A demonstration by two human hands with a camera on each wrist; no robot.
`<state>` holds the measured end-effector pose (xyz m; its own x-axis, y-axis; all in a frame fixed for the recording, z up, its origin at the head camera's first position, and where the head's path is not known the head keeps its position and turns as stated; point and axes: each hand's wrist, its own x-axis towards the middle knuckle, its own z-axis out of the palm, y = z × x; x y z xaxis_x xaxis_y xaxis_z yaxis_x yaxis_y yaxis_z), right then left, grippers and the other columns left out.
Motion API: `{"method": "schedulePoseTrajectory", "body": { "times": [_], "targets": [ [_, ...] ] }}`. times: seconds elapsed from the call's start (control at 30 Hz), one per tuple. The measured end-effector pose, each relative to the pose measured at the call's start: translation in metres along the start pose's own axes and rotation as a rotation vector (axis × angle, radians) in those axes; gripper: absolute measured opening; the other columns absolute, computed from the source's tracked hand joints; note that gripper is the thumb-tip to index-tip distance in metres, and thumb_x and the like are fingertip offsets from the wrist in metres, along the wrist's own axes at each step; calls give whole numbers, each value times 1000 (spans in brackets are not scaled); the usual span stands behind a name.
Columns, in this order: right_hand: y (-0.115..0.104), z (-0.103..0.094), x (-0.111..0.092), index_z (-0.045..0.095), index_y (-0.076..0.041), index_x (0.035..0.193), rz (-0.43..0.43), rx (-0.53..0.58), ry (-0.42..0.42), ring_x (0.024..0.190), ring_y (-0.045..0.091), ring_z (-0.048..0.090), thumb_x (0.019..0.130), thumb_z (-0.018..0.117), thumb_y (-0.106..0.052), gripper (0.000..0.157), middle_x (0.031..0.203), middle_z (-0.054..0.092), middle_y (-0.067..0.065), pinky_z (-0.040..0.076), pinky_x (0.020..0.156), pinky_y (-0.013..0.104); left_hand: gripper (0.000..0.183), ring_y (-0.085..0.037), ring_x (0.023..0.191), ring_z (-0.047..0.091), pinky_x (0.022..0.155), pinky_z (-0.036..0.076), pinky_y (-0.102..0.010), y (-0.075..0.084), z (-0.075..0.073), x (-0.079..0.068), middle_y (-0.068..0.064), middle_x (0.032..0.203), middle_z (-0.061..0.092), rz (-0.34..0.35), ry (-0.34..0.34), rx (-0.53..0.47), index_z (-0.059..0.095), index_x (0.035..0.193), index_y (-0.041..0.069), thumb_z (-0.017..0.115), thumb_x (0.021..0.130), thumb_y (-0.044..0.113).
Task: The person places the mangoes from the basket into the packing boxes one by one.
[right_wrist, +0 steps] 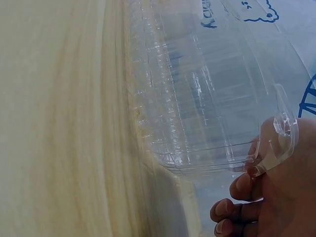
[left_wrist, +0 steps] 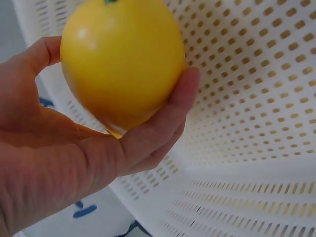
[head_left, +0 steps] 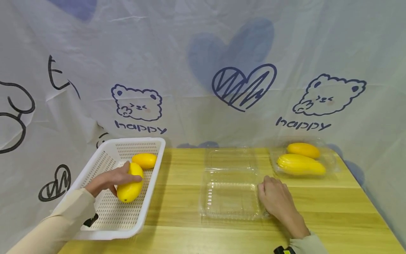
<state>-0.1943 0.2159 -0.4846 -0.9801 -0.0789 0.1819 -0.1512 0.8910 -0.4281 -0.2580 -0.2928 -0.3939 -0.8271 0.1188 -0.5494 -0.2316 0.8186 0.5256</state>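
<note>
My left hand [head_left: 118,178] grips a yellow mango [head_left: 130,187] over the white basket, thumb on one side and fingers round the other. In the left wrist view the mango [left_wrist: 123,59] shows a green stem spot at the top. A second mango [head_left: 145,161] lies in the basket [head_left: 161,155] by its far right corner. At the right, my right hand [head_left: 277,197] pinches the rim of a clear plastic clamshell box [head_left: 233,201], whose lid is folded back. In the right wrist view the thumb and a finger hold the box's tab [right_wrist: 284,143].
Another clear box [head_left: 331,165] with two mangoes [head_left: 301,164] stands at the back right of the wooden table [head_left: 342,211]. Behind the table hangs a printed pale cloth [head_left: 190,116], which also hangs along both sides.
</note>
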Motion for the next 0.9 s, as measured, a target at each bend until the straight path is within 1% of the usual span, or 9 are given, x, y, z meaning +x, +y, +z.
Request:
{"method": "schedulePoseTrajectory", "body": {
  "times": [0.13,0.2,0.37,0.43,0.57,0.67,0.73,0.8,0.9],
  "targets": [
    [0,0,0,48,-11,75,-4,2,0,67,22,42,101,44,-13,26,71,47,4,40,66,39,104,-38,93,58,63,58,-49,1,-7,-9,-36,122,44,40,35,-2,-11,156,-8,62,100,39],
    [0,0,-1,48,-11,75,-6,6,-4,67,22,42,101,43,-13,26,71,47,4,39,66,38,104,-38,91,57,62,58,-46,2,-8,-13,-38,124,39,58,57,8,-12,157,-6,62,99,39],
    [-1,0,-1,47,-11,75,-3,19,-8,66,22,42,102,42,-13,27,70,46,4,38,66,38,103,-38,89,53,60,57,-41,2,-6,-19,-43,131,24,118,130,24,-10,159,-1,63,98,37],
    [0,0,-2,47,-11,74,3,26,-17,67,22,42,102,42,-13,28,70,46,4,37,66,38,103,-39,90,53,60,57,-41,1,-5,-20,-43,131,22,151,155,13,-12,159,-1,63,98,36],
    [0,2,-4,47,-11,75,16,36,-40,68,22,42,103,42,-14,28,71,46,4,37,67,38,99,-39,97,48,68,54,-40,-2,-3,-23,-40,128,29,243,210,37,-13,158,-6,59,101,32],
    [-2,3,-4,48,-11,76,19,34,-39,68,22,42,103,43,-14,27,71,46,4,38,67,37,89,-33,88,53,71,50,-38,-4,0,-24,-30,113,47,339,260,43,-8,158,-9,53,104,27],
    [-2,3,-4,48,-11,76,17,30,-30,67,22,41,102,44,-13,27,70,46,4,37,66,37,80,-27,76,55,67,50,-37,-3,1,-26,-23,103,53,386,297,25,-2,159,-7,50,105,23],
    [-1,3,-3,47,-11,75,13,25,-22,66,22,41,102,44,-13,27,70,45,4,37,66,37,73,-22,67,55,63,51,-35,1,1,-27,-20,100,56,422,323,-5,4,161,-3,46,107,21],
    [1,1,-1,47,-11,75,8,13,-18,66,21,41,103,44,-13,27,70,45,3,37,66,37,66,-23,66,55,59,52,-35,10,-1,-32,-25,110,55,424,355,-19,12,163,4,43,108,21]
  ]
}}
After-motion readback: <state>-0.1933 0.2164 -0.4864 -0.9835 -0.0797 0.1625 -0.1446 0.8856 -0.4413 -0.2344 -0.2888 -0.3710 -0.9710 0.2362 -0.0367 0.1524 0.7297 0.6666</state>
